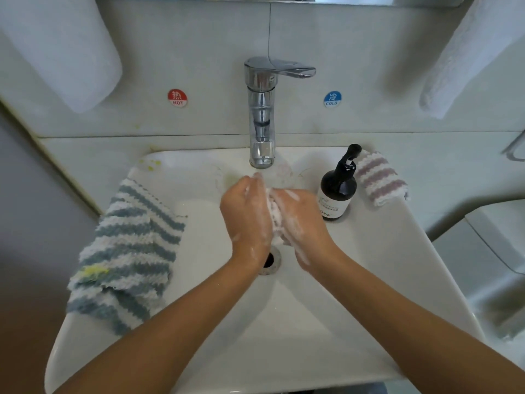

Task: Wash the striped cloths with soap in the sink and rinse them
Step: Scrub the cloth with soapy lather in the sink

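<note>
Over the white sink [369, 280], both my hands squeeze a bunched, soapy pink-and-white cloth [276, 214] between them, just above the drain [270, 261]. My left hand [245, 214] and my right hand [298, 217] are covered in white lather, and most of the cloth is hidden between them. A blue-and-white striped cloth [127, 251] with a yellow stain hangs over the sink's left rim. At the back right corner lies a purple-and-white striped cloth [379, 177]. A dark soap pump bottle [338, 189] stands on the right rim.
A chrome tap [262, 115] stands behind the hands, with no water visibly running. Hot and cold stickers flank it on the tiled wall. White towels hang at the upper left [65, 46] and upper right [466, 58]. A toilet [488, 251] sits to the right.
</note>
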`<action>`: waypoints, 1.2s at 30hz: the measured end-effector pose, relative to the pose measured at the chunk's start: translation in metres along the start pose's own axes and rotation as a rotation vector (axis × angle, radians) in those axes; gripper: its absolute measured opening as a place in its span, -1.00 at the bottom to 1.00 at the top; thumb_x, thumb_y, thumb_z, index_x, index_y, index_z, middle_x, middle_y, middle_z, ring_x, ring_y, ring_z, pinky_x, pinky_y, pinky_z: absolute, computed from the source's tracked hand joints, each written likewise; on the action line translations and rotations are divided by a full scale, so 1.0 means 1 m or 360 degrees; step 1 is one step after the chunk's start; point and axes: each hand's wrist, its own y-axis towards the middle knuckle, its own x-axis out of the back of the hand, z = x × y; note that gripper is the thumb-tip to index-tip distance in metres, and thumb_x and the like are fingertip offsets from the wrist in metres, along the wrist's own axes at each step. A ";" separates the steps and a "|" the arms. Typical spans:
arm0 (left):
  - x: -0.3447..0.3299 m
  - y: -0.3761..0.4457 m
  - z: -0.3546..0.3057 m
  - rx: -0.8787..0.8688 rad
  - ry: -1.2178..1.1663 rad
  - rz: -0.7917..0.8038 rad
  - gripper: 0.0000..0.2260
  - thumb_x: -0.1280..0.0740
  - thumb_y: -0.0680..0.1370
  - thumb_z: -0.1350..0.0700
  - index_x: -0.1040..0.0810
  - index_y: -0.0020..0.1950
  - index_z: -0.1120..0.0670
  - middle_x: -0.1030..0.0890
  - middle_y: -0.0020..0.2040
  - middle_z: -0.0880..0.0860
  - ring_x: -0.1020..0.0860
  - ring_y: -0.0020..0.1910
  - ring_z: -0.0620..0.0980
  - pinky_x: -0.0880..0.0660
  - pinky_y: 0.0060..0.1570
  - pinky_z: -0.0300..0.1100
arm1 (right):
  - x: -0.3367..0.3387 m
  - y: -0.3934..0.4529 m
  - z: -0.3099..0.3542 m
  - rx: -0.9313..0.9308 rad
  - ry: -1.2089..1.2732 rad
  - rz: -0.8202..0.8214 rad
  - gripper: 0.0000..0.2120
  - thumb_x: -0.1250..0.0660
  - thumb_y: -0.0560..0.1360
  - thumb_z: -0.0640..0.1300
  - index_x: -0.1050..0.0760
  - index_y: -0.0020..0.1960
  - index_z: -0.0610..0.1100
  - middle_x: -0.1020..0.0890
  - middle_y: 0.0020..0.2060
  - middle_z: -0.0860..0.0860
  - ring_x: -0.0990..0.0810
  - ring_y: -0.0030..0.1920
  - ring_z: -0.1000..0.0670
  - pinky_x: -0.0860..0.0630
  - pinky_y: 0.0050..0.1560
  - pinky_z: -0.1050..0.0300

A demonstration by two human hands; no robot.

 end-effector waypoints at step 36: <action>-0.012 -0.031 -0.002 -0.0183 0.0078 0.0332 -0.64 -0.21 0.57 0.15 -0.23 -0.40 0.19 -0.25 -0.49 -0.02 -0.24 -0.47 -0.08 -0.22 -0.47 -0.19 | 0.011 0.023 0.015 0.0232 -0.0293 -0.0250 -0.64 -0.18 0.47 -0.40 -0.20 -0.40 -0.08 -0.19 -0.49 0.02 -0.15 -0.49 0.09 -0.12 -0.48 0.16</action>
